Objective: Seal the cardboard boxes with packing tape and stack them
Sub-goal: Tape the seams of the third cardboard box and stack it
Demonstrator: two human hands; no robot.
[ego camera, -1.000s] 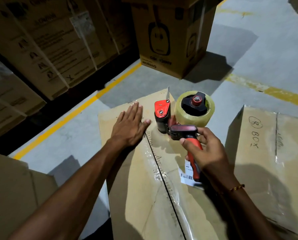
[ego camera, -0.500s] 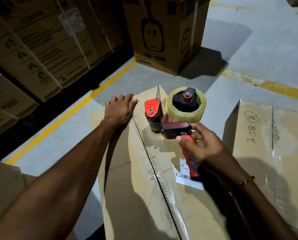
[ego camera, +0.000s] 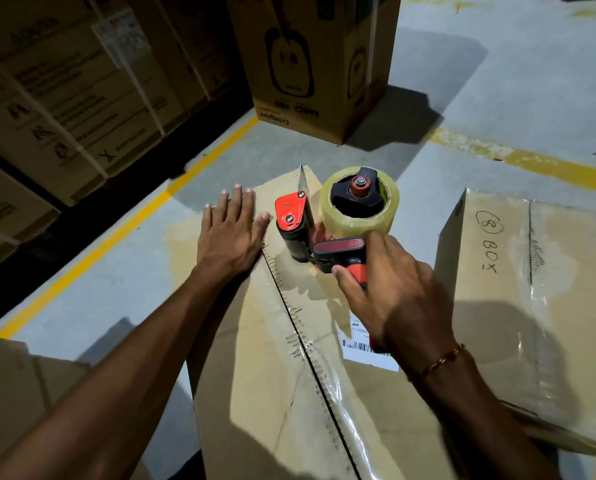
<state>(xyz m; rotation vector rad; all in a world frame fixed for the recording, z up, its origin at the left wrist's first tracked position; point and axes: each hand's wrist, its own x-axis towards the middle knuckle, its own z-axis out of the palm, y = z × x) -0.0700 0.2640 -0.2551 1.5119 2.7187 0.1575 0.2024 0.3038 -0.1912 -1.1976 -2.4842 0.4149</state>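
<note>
A brown cardboard box [ego camera: 265,386] stands in front of me, its closed top flaps meeting at a dark centre seam with clear tape along it. My left hand [ego camera: 229,233] lies flat with straight fingers on the far left flap, beside the seam. My right hand [ego camera: 390,299] grips the handle of a red and black tape dispenser [ego camera: 310,233] that rests on the right flap near the far edge. Its roll of clear tape [ego camera: 358,211] sits just beyond my fingers. A white barcode label [ego camera: 362,344] is partly hidden under my right wrist.
A second box [ego camera: 538,289] marked "8 BOX" stands close on the right. Another box corner [ego camera: 16,403] is at the lower left. A tall printed carton [ego camera: 310,64] stands on the grey floor ahead, and stacked cartons [ego camera: 64,91] line the left beyond a yellow floor line [ego camera: 116,237].
My left hand went to the box's far edge with curled fingers, then came back flat on the left flap. The right hand shifted its grip forward on the dispenser handle.
</note>
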